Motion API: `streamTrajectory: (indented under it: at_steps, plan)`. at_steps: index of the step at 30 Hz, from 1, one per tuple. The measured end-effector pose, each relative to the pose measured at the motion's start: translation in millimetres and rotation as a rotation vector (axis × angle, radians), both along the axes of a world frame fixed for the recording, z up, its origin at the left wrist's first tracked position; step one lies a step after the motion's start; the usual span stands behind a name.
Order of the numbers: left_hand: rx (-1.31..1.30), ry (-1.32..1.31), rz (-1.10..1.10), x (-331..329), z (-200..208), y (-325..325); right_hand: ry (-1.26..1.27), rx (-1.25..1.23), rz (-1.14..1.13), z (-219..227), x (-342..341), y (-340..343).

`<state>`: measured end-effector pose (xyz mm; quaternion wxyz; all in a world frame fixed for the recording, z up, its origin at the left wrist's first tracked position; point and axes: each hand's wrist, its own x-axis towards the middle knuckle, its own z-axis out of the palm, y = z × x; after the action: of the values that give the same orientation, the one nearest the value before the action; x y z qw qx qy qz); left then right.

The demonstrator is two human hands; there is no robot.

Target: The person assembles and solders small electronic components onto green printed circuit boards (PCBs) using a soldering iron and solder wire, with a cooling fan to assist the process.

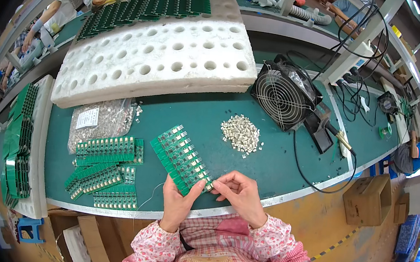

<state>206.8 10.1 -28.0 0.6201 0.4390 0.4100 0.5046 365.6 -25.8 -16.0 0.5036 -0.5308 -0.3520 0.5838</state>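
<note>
My left hand (pixel 177 204) grips the near end of a green circuit board panel (pixel 177 157), thumb on top, the panel slanting away to the far left. A row of small whitish components and metal pins runs along its right edge. At the panel's near right corner, my right hand (pixel 242 196) is closed in a pinch, with whatever lies between the fingertips too small to make out. Beyond it lies a loose pile of small cream-and-metal parts (pixel 240 134). Several similar green panels (pixel 105 153) are stacked to the left of my left hand.
A clear bag of small parts (pixel 99 124) lies behind the stacked panels. A white foam block (pixel 161 57) carrying boards spans the back; another foam slab (pixel 40 139) with boards stands left. At right are a black fan (pixel 283 95) and a corded tool (pixel 340 137). Other people work beyond.
</note>
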Motion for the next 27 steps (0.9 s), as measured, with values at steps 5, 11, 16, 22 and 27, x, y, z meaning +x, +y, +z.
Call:
streamTrajectory:
  at_steps: [5,11,16,22,27]
  plan:
    - [-0.012,-0.009,-0.002,-1,0,1,0.047,0.008,0.033,-3,-1,1]
    - [-0.026,-0.011,0.006,0,-1,0,-0.149,0.158,-0.042,-14,-13,-3]
    - [-0.044,-0.01,0.021,-2,0,1,-0.317,0.278,-0.014,-11,-17,-1]
    - [-0.026,0.006,0.064,-1,-1,2,-0.318,0.278,0.057,-8,-16,7]
    - [-0.01,0.026,0.071,-1,-1,0,-0.216,0.193,0.049,0,-19,9]
